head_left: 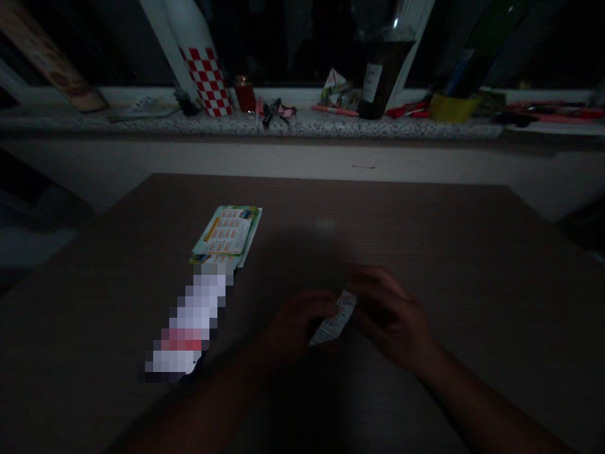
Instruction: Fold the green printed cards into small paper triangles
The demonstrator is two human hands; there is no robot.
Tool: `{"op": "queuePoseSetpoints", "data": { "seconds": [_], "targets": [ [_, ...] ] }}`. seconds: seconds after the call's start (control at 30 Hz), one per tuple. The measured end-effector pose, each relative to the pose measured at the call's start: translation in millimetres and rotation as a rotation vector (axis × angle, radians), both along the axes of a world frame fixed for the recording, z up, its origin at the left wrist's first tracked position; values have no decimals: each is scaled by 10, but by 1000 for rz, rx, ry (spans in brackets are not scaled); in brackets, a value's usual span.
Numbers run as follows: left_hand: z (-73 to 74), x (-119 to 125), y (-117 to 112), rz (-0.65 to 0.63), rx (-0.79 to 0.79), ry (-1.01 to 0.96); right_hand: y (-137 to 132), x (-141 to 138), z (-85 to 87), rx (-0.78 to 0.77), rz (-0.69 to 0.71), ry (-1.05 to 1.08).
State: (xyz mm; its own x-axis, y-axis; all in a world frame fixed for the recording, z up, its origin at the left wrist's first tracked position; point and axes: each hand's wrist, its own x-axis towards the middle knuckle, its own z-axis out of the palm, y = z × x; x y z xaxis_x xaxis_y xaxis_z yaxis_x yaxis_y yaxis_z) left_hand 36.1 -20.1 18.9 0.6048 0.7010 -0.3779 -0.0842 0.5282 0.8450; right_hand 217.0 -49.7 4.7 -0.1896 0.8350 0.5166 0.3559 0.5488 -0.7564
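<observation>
A small printed paper slip point(336, 320), apparently folded, is held at a slant above the table. My left hand point(302, 315) is closed on its left side, with the thumb lying over the printed face. At the slip's upper right edge, my right hand point(394, 315) has its fingers curled and its thumb against the paper. Dim light hides the exact contact of the right fingertips. To the left lies a stack of printed cards point(227, 232) with green borders and rows of red print. Nearer to me is a bright phone-like object point(193, 318), its surface pixelated.
The brown wooden table point(425, 233) meets a pale wall below a speckled stone windowsill point(302, 126). On the sill stand a red-and-white checkered bottle point(205, 75), a red jar point(244, 94), a dark labelled container point(378, 82) and a yellow holder point(454, 108). Several small items lie between them.
</observation>
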Motion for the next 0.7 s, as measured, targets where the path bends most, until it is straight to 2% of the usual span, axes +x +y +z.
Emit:
{"op": "queuePoseSetpoints", "data": {
  "seconds": [0.1, 0.17, 0.27, 0.37, 0.43, 0.53, 0.7],
  "targets": [
    [50, -67, 53, -111, 63, -14, 29, 43, 67, 126, 97, -74],
    [105, -129, 95, -176, 193, 98, 46, 76, 113, 164, 137, -115],
    [212, -209, 127, -81, 508, 257, 58, 133, 171, 130, 140, -221],
    [276, -230, 109, -143, 861, 373, 54, 169, 198, 115, 140, -262],
    [265, -216, 92, -181, 1026, 447, 48, 170, 200, 116, 141, -258],
    [198, -195, 86, -191, 1090, 483, 36, 145, 193, 118, 128, -233],
    [106, -198, 77, -157, 1022, 492, -10, 105, 179, 59, 96, -141]
  ]
}}
